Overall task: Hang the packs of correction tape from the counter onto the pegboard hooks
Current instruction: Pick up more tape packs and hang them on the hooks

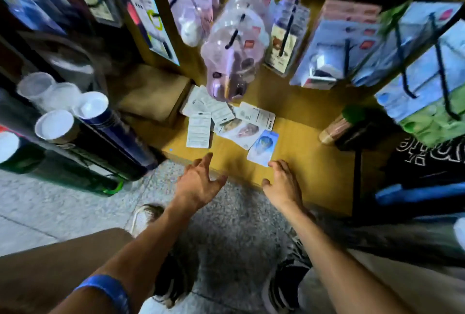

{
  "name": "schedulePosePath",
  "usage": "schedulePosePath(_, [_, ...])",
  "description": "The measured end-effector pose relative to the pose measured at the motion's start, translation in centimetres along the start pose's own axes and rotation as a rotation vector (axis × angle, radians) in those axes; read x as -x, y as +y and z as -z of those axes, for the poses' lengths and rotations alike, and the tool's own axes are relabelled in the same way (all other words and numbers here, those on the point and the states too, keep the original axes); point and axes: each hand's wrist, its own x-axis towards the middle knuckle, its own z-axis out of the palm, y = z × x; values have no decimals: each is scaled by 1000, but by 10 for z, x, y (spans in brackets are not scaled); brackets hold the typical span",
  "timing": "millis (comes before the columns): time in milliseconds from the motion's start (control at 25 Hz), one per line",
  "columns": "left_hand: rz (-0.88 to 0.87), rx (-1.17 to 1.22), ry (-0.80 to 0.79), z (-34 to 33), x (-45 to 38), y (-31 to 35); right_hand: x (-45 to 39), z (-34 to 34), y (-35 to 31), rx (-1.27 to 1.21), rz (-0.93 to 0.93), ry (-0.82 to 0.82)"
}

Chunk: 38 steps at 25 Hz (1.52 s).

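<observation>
Both hands (240,182) empty above counter (302,162); packs (226,122) scattered there.

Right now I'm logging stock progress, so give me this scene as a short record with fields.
left hand: open, above the counter's near edge, holding nothing
right hand: open, fingertips close to the blue pack
loose packs: scattered flat on the counter, several face down
pegboard hooks: already carrying hung packs
progress: no pack picked up yet
</observation>
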Motion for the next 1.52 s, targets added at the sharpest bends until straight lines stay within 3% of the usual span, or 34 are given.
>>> schedulePosePath(280, [-26,-12,-126,-71,-81,-15,-122,-62,-4,211,86,-147])
schedulePosePath(360, [-15,4,-151,-82,-95,-23,-149,-73,-13,269,26,-211])
schedulePosePath(480, [3,78,-158,-86,-101,-32,-159,-88,-16,341,-124,-337])
schedulePosePath(600, [56,146,-164,-93,-99,-37,-133,-98,-13,394,-87,-370])
schedulePosePath(720, [255,446,-143,-104,-88,-23,-88,-92,-18,433,46,-331])
schedulePosePath(840, [650,966,-127,-119,-79,-1,-54,-93,-20,373,212,-328])
schedulePosePath(960, [786,1286,29,-145,-79,5,-40,-105,-10,199,310,-252])
schedulePosePath(1080, [912,1298,146,-160,-87,0,-46,-107,4,52,297,-78])
schedulePosePath(1160, [893,1347,121,-160,-93,-6,-52,-105,9,-7,317,-29])
schedulePosePath(1360, [795,1151,-12,-152,-101,-21,-72,-99,3,-228,219,-38])
schedulePosePath(1520, [833,1147,125,-145,-103,-24,-129,-73,1,-28,145,43])
